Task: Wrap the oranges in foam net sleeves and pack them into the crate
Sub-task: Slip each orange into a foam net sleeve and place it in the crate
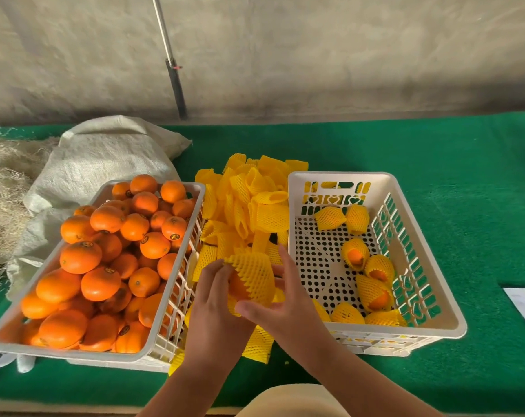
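While bare oranges (100,266) filled one basket (2,335), wrapped ones (372,284) lay in the crate (436,296); an orange (237,285) and sleeve (253,273) were gripped by both hands (216,299).

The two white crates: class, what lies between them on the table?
A pile of yellow foam net sleeves fills the gap, seen in the head view.

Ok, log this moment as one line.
step: sleeving | hands: both on orange in foam net sleeve | crate: partly packed
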{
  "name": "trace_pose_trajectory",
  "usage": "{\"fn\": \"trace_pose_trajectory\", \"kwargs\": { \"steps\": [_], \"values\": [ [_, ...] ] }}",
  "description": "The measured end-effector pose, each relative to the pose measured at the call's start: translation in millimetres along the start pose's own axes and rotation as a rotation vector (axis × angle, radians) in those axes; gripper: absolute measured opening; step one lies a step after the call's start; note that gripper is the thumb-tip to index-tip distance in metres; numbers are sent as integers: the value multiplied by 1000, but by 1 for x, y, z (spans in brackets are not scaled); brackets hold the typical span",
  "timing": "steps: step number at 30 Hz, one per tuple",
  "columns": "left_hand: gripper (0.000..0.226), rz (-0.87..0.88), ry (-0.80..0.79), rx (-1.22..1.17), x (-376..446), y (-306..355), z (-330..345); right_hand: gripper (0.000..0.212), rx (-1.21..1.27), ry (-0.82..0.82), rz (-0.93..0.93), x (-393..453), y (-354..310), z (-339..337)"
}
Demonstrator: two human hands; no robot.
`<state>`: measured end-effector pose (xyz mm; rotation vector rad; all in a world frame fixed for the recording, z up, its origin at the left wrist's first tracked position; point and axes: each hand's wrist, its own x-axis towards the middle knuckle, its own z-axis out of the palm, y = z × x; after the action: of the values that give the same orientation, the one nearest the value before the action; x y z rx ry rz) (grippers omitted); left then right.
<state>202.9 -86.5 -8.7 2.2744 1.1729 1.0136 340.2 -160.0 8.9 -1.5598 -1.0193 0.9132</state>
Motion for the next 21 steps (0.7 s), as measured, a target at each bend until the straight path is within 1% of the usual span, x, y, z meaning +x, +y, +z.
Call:
{"fn": "trace_pose_trajectory", "kwargs": {
  "steps": [2, 5, 10, 12, 14, 16, 18, 19, 21],
  "values": [
    [71, 38, -13, 51, -2, 4, 3, 119, 29, 6, 18, -1, -1, 3],
    [79, -6, -31, 58, -7, 7, 9, 105, 61, 66, 41, 3, 0, 1],
    [74, 0, -63, 12, -11, 14, 14, 89, 98, 139, 91, 7, 9, -1],
    [67, 5, -124, -33, -9, 14, 13, 83, 110, 202, 111, 12, 14, -4],
    [60, 38, -225, -35, -6, 3, 10, 76, 118, 282, 144, 21, 20, -17],
    [55, 60, -262, 83, 1, -24, -2, 69, 113, 354, 177, 35, 30, -39],
    [60, 18, -244, 285, 12, -67, -19, 64, 104, 441, 197, 50, 43, -66],
    [66, -44, -248, 392, 16, -91, -28, 63, 91, 488, 207, 58, 49, -79],
    [80, -262, -310, 534, 22, -134, -41, 64, 25, 562, 229, 75, 63, -102]
  ]
}}
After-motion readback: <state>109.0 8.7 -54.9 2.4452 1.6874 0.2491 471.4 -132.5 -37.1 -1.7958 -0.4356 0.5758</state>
